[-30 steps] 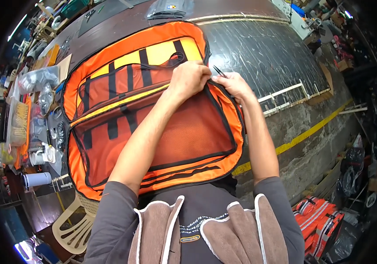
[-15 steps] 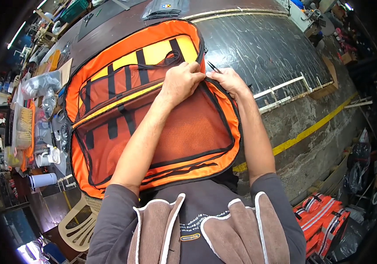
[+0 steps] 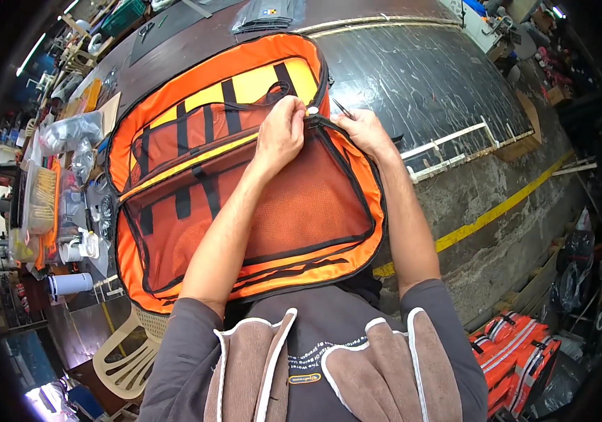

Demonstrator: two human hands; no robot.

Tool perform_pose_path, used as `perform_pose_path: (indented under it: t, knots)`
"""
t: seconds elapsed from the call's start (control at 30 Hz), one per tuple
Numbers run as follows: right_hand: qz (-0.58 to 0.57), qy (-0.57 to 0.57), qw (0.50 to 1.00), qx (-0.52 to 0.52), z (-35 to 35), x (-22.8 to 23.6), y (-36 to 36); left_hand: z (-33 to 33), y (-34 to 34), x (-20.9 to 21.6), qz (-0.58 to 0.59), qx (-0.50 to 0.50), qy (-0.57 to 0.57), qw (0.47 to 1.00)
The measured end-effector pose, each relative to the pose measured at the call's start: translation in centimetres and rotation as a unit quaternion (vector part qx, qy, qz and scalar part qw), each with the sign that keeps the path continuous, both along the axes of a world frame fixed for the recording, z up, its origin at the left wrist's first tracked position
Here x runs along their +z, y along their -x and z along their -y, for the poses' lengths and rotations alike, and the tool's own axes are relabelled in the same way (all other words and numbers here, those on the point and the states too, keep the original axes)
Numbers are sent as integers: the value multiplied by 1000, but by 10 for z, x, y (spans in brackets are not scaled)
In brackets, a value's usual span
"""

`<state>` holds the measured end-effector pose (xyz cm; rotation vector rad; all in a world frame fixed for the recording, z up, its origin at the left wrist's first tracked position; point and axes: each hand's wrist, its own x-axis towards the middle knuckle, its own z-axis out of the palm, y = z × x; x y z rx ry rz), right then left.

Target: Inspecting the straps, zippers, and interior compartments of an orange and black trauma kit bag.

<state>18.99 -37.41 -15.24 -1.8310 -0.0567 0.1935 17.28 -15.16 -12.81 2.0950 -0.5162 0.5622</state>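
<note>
An open orange bag (image 3: 301, 211) lies in front of me, with dark mesh pockets, a yellow inner panel and black straps. My left hand (image 3: 282, 133) is closed in a pinch over the bag's right side, where its two halves meet. What its fingertips hold is too small to make out. A small white spot (image 3: 313, 110) shows just beside them. My right hand (image 3: 364, 132) is closed at the bag's right edge, with a small pointed black tool (image 3: 343, 109), like snips or tweezers, sticking out above the fingers.
The bag rests partly on a dark worktable (image 3: 420, 84). Grey flat packs (image 3: 266, 15) lie at its far side. Plastic boxes (image 3: 41, 200) and bagged items crowd the left, above a beige plastic chair (image 3: 128, 355). Orange bags with reflective strips (image 3: 512, 352) sit at lower right.
My left hand has drawn slightly left, away from the right hand, uncovering the seam and the white spot. The right hand has barely moved and still holds the black tool.
</note>
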Motion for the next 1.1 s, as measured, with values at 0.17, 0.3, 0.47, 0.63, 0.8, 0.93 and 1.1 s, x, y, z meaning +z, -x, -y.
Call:
perform_pose_path:
  t: [0.17, 0.3, 0.47, 0.63, 0.8, 0.93, 1.1]
  knots:
    - [128, 46, 989, -64, -10, 4, 18, -4, 1, -2, -70, 32, 11, 997]
    - [248, 174, 953, -22, -26, 52, 38, -7, 22, -4, 2, 67, -16, 998]
    - [263, 252, 928, 77, -25, 46, -2, 11, 45, -26, 86, 65, -56, 993]
    - [233, 285, 924, 102, -26, 42, -23, 25, 52, -46, 67, 83, 11, 994]
    - [307, 298, 894, 132, -22, 53, 6, 22, 52, -48, 27, 70, 93, 993]
    - [372, 301, 868, 132, -13, 57, 11, 23, 53, -46, 14, 61, 112, 992]
    - [486, 385, 765, 176, 1, 69, 3, 24, 55, -37, -12, 57, 129, 990]
